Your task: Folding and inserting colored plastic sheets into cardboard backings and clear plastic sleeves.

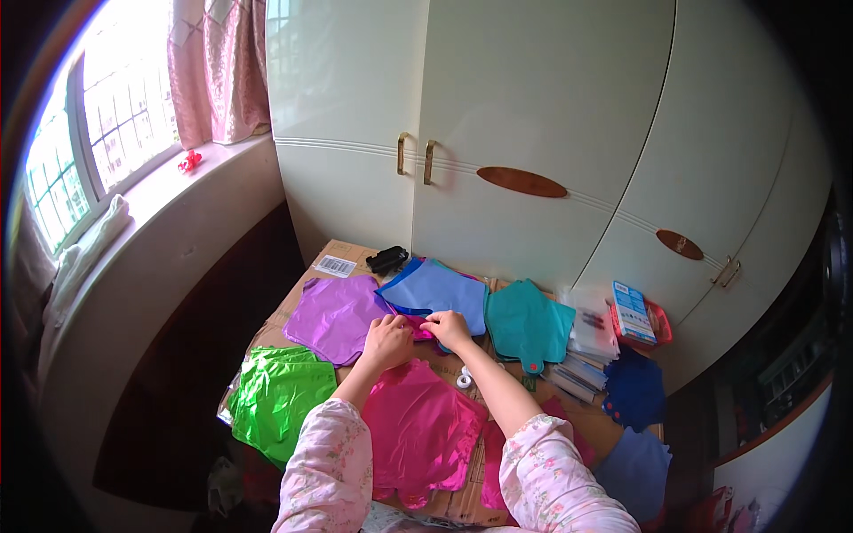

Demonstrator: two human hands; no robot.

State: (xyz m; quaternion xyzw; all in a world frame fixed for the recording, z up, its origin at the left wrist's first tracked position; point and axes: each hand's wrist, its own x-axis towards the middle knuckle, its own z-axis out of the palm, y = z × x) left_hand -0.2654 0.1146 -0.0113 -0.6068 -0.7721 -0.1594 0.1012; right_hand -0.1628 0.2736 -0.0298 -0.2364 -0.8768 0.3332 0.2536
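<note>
Left hand (386, 340) flat and released on the purple foil balloon (336, 317); right hand (447, 327) pinching a small magenta foil piece (416, 326) at mid-counter (342, 251). Blue foil balloon (437, 293) just beyond, teal one (528, 325) right, green (277, 395) and pink (418, 429) near.

the person wears a light pink top with a small flower print. the left sleeve (327, 466) reaches near the wrist, while the right sleeve (555, 471) is pushed up, so that forearm is bare. both hands are bare.
</note>
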